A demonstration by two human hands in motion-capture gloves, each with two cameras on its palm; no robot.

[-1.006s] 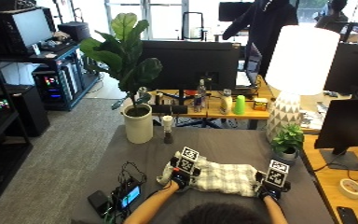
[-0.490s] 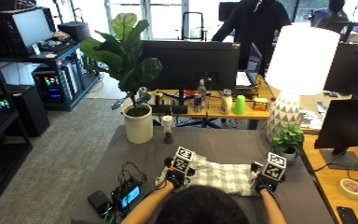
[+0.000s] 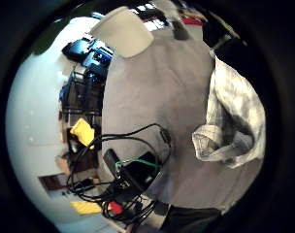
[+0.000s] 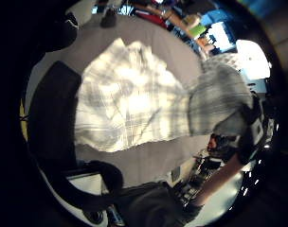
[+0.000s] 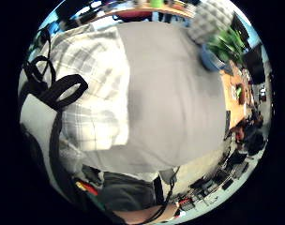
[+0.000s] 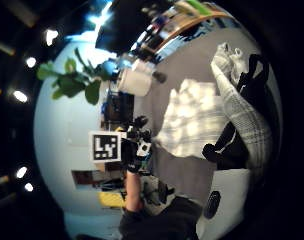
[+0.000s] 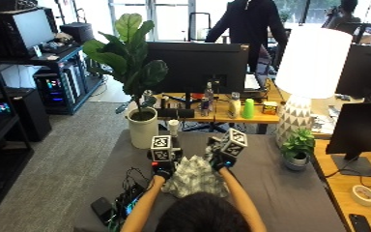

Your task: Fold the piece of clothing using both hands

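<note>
Both grips, left hand (image 7: 162, 170) and right hand (image 7: 220, 160), pinch the plaid shirt (image 7: 193, 178) bunched between them, raised off the grey surface (image 7: 282, 188) at 6 o'clock; light, limp cloth, best held by its edges.

Layout, grey table (image 7: 282, 193)
Shirt (image 7: 195, 176) on table between left hand (image 7: 163, 169) and right hand (image 7: 221, 159); potted plant (image 7: 140, 125) behind, cables (image 7: 124, 198) left.

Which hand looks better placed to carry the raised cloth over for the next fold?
Probably the right hand: it holds its part of the plaid garment further up the table, while the left hand grips the nearer edge, better placed to anchor.
</note>
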